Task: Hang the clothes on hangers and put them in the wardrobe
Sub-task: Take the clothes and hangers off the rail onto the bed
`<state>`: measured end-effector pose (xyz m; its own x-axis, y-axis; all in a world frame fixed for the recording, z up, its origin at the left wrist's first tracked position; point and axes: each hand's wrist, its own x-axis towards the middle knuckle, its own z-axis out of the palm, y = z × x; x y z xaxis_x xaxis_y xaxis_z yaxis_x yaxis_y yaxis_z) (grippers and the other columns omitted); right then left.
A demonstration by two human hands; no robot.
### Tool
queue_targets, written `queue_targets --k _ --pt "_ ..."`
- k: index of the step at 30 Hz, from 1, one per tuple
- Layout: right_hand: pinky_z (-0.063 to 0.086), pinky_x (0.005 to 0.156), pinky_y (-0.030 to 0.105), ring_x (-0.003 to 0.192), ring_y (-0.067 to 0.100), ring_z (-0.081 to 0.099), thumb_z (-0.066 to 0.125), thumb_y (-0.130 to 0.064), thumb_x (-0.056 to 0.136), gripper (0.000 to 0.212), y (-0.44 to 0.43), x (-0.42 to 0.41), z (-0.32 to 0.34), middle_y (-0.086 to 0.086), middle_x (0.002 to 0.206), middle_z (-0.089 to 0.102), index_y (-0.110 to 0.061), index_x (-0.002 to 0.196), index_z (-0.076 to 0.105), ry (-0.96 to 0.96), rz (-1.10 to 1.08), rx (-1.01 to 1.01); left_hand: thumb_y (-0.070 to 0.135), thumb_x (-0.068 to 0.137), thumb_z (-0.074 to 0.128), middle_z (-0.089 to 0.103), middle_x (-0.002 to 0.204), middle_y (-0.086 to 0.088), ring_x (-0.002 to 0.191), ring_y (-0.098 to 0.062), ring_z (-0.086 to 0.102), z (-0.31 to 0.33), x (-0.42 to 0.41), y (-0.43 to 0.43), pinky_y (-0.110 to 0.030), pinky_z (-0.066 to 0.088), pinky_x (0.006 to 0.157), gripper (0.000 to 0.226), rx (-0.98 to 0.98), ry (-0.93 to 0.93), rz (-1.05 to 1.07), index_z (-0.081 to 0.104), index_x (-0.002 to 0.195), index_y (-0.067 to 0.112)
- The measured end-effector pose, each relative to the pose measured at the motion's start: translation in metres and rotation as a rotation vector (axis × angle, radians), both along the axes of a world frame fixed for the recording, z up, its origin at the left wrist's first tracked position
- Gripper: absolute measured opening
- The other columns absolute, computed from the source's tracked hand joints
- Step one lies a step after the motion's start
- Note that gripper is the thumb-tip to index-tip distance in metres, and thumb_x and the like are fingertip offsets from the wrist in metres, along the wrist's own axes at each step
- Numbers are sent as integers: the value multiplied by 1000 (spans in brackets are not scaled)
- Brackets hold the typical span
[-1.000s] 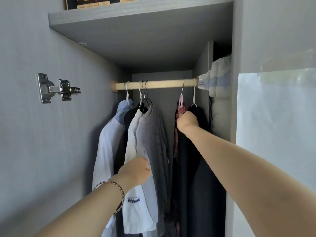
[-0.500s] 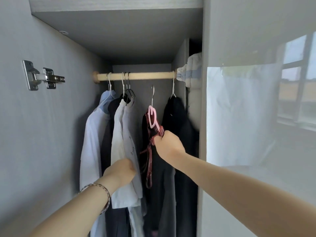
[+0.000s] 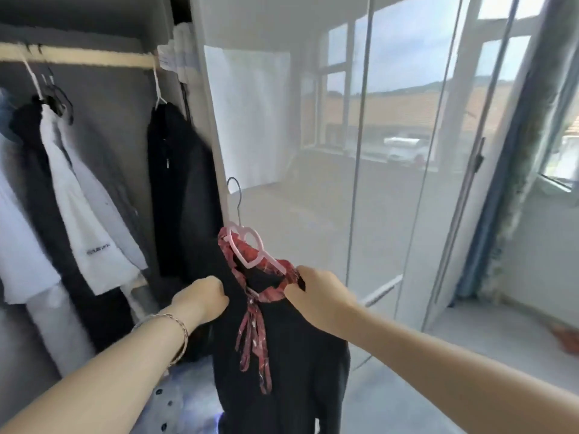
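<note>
An open wardrobe (image 3: 103, 170) holds dark and white clothes on its wooden rail (image 3: 84, 57). In front of its right edge, off the rail, hangs a black garment (image 3: 282, 364) with a red patterned tie (image 3: 253, 336) on a pink hanger (image 3: 247, 249). The right hand (image 3: 316, 292) grips the hanger's right shoulder; the left hand (image 3: 203, 299) is closed on the garment's left side.

Bright daylight floods in through the windows (image 3: 407, 89) at right, leaving a hazy glare across the glossy wardrobe door (image 3: 313, 183). The wardrobe interior (image 3: 103, 120) at left sits dim. Motion blur softens everything; straight edges bow near the borders.
</note>
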<state>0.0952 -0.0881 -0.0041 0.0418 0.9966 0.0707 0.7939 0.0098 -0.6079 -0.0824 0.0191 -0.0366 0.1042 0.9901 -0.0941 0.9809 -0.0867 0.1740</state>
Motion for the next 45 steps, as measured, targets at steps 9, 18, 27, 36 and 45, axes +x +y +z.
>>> queue_targets --k 9,18,27,36,45 --pt "43 61 32 66 20 51 44 -25 92 26 -211 149 -45 11 80 63 -5 92 60 106 -423 14 8 91 45 65 84 -6 82 -21 60 -66 181 -141 -25 47 65 21 -185 -152 -391 64 85 6" --pt "25 48 20 47 7 31 47 -16 88 29 -462 232 -67 -8 54 38 -21 61 38 119 -751 151 8 96 41 62 118 -16 112 -32 58 -119 350 -348 -30 49 82 29 -256 8 -858 60 116 -2" --pt "23 44 18 45 8 31 47 -10 89 22 -624 243 -112 -6 52 35 -8 67 44 268 -1251 220 15 84 43 70 90 -8 82 -26 67 -165 462 -483 -32 53 76 22 -285 52 -1154 64 88 11" --pt "26 46 21 53 15 41 45 -10 95 19 -778 240 -201 1 58 46 -15 80 54 255 -1854 181 13 83 45 64 78 -4 75 -24 61 -219 491 -596 -26 45 64 15 -369 245 -1573 55 71 15" --pt "28 73 26 100 35 55 44 -18 92 31 -912 255 -315 11 92 60 2 111 58 365 -2122 -38 12 80 43 40 56 0 54 -22 38 -268 511 -695 -25 29 50 25 -455 365 -1660 33 57 16"
